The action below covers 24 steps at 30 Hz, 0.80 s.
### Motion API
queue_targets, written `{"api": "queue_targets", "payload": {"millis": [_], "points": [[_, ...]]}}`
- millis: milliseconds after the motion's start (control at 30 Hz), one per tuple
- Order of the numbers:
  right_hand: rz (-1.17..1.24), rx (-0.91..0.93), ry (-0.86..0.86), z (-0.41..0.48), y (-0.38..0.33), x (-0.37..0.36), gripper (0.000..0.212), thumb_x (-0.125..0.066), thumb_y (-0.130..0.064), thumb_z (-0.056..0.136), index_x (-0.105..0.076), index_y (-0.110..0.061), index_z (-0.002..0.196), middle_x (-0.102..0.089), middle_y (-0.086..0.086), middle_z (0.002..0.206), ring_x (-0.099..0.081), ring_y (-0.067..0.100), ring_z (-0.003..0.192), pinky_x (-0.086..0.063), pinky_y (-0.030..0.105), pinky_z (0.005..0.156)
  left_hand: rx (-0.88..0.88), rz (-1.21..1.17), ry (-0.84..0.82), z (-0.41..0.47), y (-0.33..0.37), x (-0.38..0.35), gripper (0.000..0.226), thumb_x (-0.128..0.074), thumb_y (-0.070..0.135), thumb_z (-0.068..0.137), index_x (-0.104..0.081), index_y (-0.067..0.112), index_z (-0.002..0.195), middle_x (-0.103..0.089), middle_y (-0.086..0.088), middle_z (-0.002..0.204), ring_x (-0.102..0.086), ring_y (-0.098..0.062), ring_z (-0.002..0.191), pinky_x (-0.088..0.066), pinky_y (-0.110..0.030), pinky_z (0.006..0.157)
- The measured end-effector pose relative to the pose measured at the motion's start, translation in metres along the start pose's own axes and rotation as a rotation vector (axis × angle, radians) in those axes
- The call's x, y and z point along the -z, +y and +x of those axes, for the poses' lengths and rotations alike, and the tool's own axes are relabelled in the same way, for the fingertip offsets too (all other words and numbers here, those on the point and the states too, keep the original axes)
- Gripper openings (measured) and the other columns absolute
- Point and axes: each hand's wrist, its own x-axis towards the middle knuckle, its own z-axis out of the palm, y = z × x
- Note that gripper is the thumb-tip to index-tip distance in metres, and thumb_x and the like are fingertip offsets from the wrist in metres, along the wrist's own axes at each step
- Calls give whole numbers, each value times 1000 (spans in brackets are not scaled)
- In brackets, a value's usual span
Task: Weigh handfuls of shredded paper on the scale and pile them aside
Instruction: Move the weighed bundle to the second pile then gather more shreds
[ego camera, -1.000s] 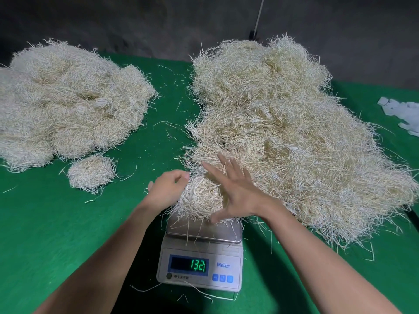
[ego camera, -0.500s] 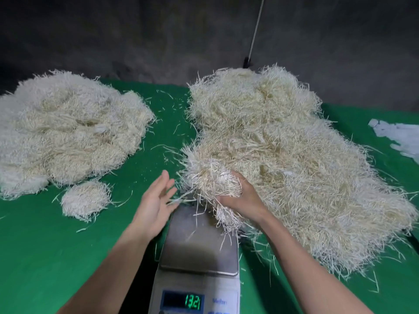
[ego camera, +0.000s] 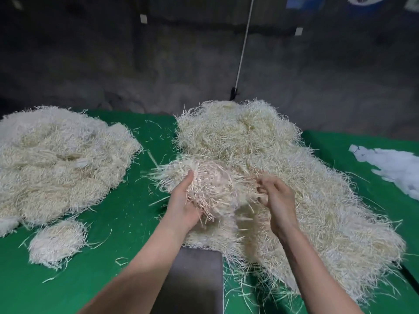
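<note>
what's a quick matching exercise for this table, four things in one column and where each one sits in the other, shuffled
Things
1. handful of shredded paper
2. small round clump
3. scale plate
4. white scraps

Places
a. bottom centre of the view, grey metal
b. far right of the green cloth
c. gripped in the left hand
d. just on the near side of the big left pile

Pairs: 1-c, 2-d, 3-a, 4-b

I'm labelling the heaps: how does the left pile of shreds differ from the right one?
The left pile is rounded, packed clumps; the right pile is loose and spiky. The left pile lies untouched; over the right pile the left hand holds a handful. The right pile reaches the scale; the left pile does not. Both are pale shredded paper.
</note>
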Motion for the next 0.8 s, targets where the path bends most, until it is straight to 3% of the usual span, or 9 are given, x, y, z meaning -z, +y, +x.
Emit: {"api": "queue_targets", "payload": {"millis": [133, 233, 333, 400, 500, 567, 667, 733, 800], "points": [[94, -292, -332, -18, 12, -15, 73, -71, -59, 62, -51, -22, 122, -55, 0, 124, -59, 25, 105, -51, 50, 91, -42, 48, 74, 4, -19, -12, 86, -67, 39, 77, -27, 5, 146, -32, -28, 147, -40, -37, 132, -36, -47, 108], [47, -332, -336, -10, 22, -27, 104, -84, -38, 60, -28, -14, 145, -45, 14, 141, -50, 29, 123, -41, 47, 103, 70, 211, 7, -1, -29, -5, 56, -64, 28, 77, -45, 5, 125, -46, -47, 114, -62, -49, 92, -49, -61, 79], [-146, -115, -183, 10, 25, -27, 89, -69, -10, 79, -16, -19, 150, -33, 5, 150, -58, 1, 79, -51, 26, 79, 187, -11, -340, -6, -8, 25, 61, -75, 32, 71, -42, 16, 120, -51, -48, 103, -67, -47, 85, -43, -72, 82], [-242, -46, -176, 19, 25, -24, 83, -63, -3, 82, -17, -19, 149, -30, -2, 148, -49, -3, 46, -46, 11, 50, 168, -113, -300, 0, 10, 34, 80, -71, 64, 62, -44, 13, 117, -63, -38, 99, -64, -51, 91, -42, -75, 79], [-316, 46, -255, 23, 20, -27, 74, -66, 3, 79, -28, -25, 137, -38, -9, 135, -56, -2, 62, -52, 17, 49, 104, 272, -69, 10, 29, 30, 90, -59, 81, 63, -50, 15, 123, -59, -31, 117, -61, -44, 105, -52, -61, 80], [-370, 92, -322, 21, 20, -37, 64, -65, 4, 79, -33, -23, 128, -50, -5, 118, -60, 6, 78, -56, 37, 67, 174, 764, -124, 6, 31, 14, 82, -71, 67, 64, -49, 16, 124, -48, -16, 128, -54, -21, 106, -49, -36, 86], [-430, 87, -407, 24, 26, -44, 76, -61, 7, 82, -27, -19, 145, -41, 6, 142, -47, 20, 125, -46, 24, 96, 210, 1136, -71, 11, 22, -4, 124, -86, 38, 50, -15, 17, 150, -50, -7, 131, -53, -14, 114, -39, -33, 99], [-289, 43, -483, 26, 23, -35, 76, -64, 5, 76, -33, -20, 141, -43, 11, 140, -58, 15, 107, -51, 20, 80, 118, 1131, -10, 17, 14, -8, 127, -83, 8, 54, -4, 23, 151, -44, -17, 137, -54, -29, 116, -34, -46, 105], [-347, 150, -419, 33, 23, -24, 59, -60, 4, 76, -45, -15, 129, -49, 18, 133, -60, 13, 83, -50, 26, 75, -16, 1136, 109, 21, 12, -3, 112, -73, -8, 65, -8, 26, 151, -41, -19, 139, -61, -27, 99, -49, -45, 92]]}}
